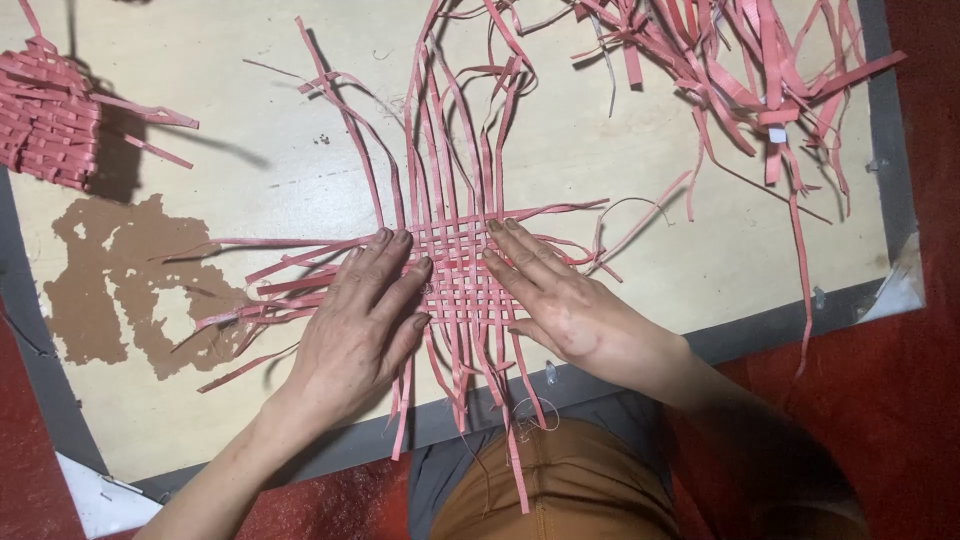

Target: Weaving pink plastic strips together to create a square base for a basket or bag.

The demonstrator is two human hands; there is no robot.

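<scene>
A pale board surface [620,150] lies on a red floor [900,400]. At its middle, the left hand [360,320] and right hand [560,300] press flat, fingers spread, holding nothing, on a pink woven mat [458,268]; loose pink strips [740,70] lie apart

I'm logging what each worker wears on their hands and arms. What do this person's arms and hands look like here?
Both hands are bare: no gloves, rings, watch or bracelets show on the left hand or the right hand. The left forearm is uncovered right to the picture's edge, with no sleeve in view. The right forearm is bare near the wrist and runs into shadow lower down, where I cannot tell whether a sleeve begins.
</scene>
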